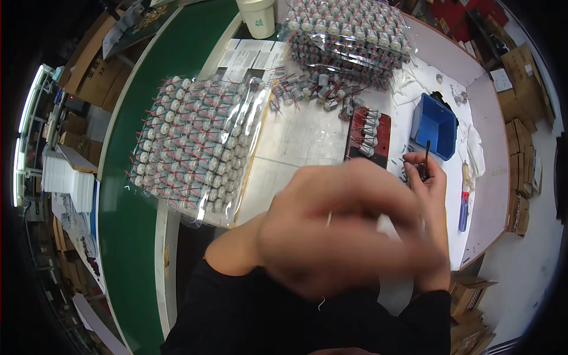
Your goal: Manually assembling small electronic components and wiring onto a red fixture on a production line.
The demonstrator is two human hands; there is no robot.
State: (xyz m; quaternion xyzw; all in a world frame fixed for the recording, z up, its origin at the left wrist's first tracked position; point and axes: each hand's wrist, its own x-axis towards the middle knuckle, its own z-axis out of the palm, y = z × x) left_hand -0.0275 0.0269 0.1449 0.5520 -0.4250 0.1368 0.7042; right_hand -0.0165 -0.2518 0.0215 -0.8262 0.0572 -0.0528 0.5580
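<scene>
My left hand (349, 231) is raised close to the camera and smeared by motion. Its fingers look bent, but whether they hold anything is not clear. Beyond it, my right hand (431, 184) is closed round a thin dark tool (427, 151), perhaps tweezers, standing nearly upright. Small green parts (407, 151) lie on the white surface beside the right fingers. Just left of them a dark red fixture block (382, 134) carries a row of small motors (370, 131). A heap of loose motors with red wires (319, 90) lies behind the block.
At left, a clear plastic tray (195, 139) is packed with wired motors. More filled trays (352, 35) are stacked at the back. A blue bin (436, 125) and a screwdriver (464, 204) lie at right, inside a low side wall (494, 154). A cream bucket (258, 21) stands at the back.
</scene>
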